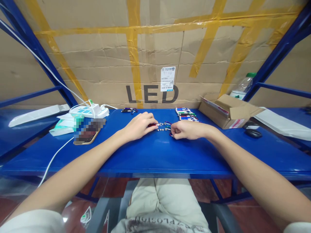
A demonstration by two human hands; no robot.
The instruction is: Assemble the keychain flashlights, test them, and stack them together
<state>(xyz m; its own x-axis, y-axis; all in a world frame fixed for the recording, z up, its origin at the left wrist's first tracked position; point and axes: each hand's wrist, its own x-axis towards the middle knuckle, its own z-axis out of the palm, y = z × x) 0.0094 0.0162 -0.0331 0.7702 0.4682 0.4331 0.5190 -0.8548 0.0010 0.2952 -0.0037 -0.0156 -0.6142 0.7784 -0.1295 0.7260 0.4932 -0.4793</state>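
My left hand (143, 125) is closed around a small red pen-shaped flashlight (153, 125), whose silver end points right. Just in front of that end lie several small round silver pieces (160, 129) in a row, like button cells. My right hand (186, 129) has its fingers curled at the table, beside small metal clips (167, 123) with coloured loops. What its fingertips pinch is hidden. Behind my right hand lies a stack of coloured pen-shaped flashlights (185, 114) with clips. A smaller dark group of flashlights (129, 110) rests behind my left hand.
The blue table (155, 155) backs onto a taped cardboard wall (104, 64). To the right are an open cardboard box (228, 111), a plastic bottle (244, 85) and a black mouse (253, 133). To the left sit a phone (91, 132), a tissue pack (64, 124) and a white power strip (94, 111).
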